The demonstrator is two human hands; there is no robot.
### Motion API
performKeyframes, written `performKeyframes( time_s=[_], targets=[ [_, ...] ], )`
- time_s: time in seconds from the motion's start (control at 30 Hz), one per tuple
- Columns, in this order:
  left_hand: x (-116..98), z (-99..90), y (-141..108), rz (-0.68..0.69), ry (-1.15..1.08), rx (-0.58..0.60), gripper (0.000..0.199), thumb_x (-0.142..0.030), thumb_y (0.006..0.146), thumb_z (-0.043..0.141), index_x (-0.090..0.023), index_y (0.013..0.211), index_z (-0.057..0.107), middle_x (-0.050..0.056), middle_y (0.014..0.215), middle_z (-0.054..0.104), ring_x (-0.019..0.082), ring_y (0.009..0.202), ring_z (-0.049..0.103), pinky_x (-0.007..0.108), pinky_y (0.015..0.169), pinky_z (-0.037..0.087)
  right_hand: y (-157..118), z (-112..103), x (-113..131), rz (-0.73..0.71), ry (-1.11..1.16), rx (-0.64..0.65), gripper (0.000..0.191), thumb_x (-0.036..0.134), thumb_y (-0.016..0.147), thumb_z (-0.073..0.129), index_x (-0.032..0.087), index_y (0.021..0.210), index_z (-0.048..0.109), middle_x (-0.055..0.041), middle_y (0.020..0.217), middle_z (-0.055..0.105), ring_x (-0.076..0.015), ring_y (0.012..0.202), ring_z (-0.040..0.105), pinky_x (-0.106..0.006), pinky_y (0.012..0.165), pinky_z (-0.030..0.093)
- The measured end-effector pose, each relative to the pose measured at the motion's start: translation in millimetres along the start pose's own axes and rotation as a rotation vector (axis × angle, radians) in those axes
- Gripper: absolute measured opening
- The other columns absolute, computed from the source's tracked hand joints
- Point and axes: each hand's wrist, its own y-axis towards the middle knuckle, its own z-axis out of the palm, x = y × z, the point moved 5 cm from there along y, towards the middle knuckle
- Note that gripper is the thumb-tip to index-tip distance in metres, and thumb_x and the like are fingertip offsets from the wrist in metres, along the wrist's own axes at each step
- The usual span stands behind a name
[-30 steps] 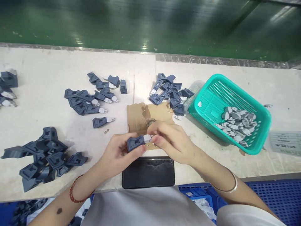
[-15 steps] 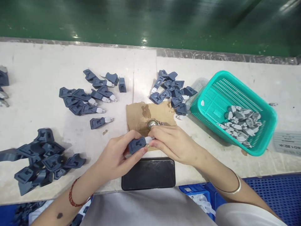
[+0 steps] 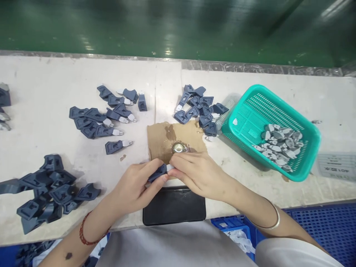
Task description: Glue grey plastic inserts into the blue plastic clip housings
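Fingers of my left hand [image 3: 140,183] are closed round a dark blue plastic piece [image 3: 158,173]. My right hand [image 3: 201,174] pinches a small light grey part [image 3: 169,168] at that piece's right end; the fingertips hide much of it. Just beyond my hands, a small round metal cap [image 3: 178,148] rests on brown cardboard [image 3: 158,141] with wet stains. Below them lies a black phone-like slab [image 3: 174,207]. Blue pieces with grey tips form groups at the left centre [image 3: 104,130] and above the cardboard [image 3: 206,101].
A green basket [image 3: 313,148] with several grey parts [image 3: 283,142] stands at the right, beside a printed label [image 3: 338,165]. Blue pieces without grey tips [image 3: 62,193] are heaped at the lower left. Blue crates [image 3: 325,226] show below the table edge.
The blue piece has turned in my left hand, showing less of its recessed face. Both hands have shifted slightly left, and the whole view has moved a little.
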Motion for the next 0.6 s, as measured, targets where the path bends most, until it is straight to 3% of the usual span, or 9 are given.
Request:
performKeyframes(
  time_s=[0.13,0.23,0.3,0.43,0.5,0.6],
  targets=[
    [-4.7,-2.1,3.0,0.087,0.103,-0.055,0.006,-0.018,0.101,0.051,-0.021,0.096,0.052,-0.008,0.064,0.047,0.010,0.051,0.048,0.021,0.049,0.037,0.9,-4.9,-0.9,-0.007,0.057,0.013,0.045,0.043,0.113,0.027,0.021,0.083,0.052,0.0007,0.070,0.059,-0.0142,0.066,0.056,-0.028,0.063,0.038],
    [-8.3,-9.8,5.3,0.160,0.239,-0.150,0.006,-0.018,0.099,0.055,-0.019,0.106,0.056,0.002,0.086,0.067,0.016,0.075,0.063,0.026,0.068,0.051,-4.0,-29.2,-7.0,0.026,0.108,-0.029,0.044,0.043,0.112,0.033,0.021,0.081,0.054,-0.0007,0.073,0.062,-0.0144,0.067,0.058,-0.028,0.063,0.040],
    [-6.0,-19.4,4.9,0.160,0.372,-0.230,0.014,-0.015,0.097,0.060,-0.018,0.111,0.059,0.007,0.101,0.071,0.020,0.092,0.067,0.033,0.084,0.054,-15.0,-57.4,-21.9,0.200,0.065,-0.117,0.040,0.042,0.110,0.039,0.022,0.078,0.054,-0.0005,0.071,0.061,-0.0149,0.064,0.057,-0.029,0.062,0.039],
    [6.5,-45.1,-2.7,0.057,0.717,-0.411,0.020,-0.018,0.094,0.067,-0.017,0.114,0.067,0.016,0.126,0.069,0.034,0.127,0.062,0.051,0.113,0.046,-63.2,-119.5,-67.5,0.825,-0.287,-0.275,0.015,0.035,0.099,0.056,0.024,0.090,0.063,-0.0061,0.085,0.072,-0.0207,0.066,0.059,-0.034,0.062,0.040],
    [16.8,-54.5,-6.6,-0.083,0.818,-0.413,0.025,-0.022,0.097,0.064,-0.016,0.121,0.068,0.021,0.143,0.061,0.041,0.146,0.047,0.059,0.122,0.037,-89.5,-135.3,-88.5,1.103,-0.409,-0.199,0.011,0.027,0.093,0.060,0.022,0.100,0.066,-0.0123,0.099,0.076,-0.0239,0.072,0.061,-0.036,0.063,0.041],
    [29.3,-60.4,-11.3,-0.299,0.824,-0.348,0.037,-0.027,0.102,0.054,-0.016,0.136,0.063,0.023,0.159,0.047,0.044,0.156,0.031,0.063,0.126,0.029,-115.2,-137.8,-113.2,1.261,-0.455,-0.074,0.022,0.020,0.086,0.060,0.018,0.105,0.071,-0.0167,0.106,0.077,-0.0250,0.075,0.063,-0.038,0.066,0.044]
  ],
)
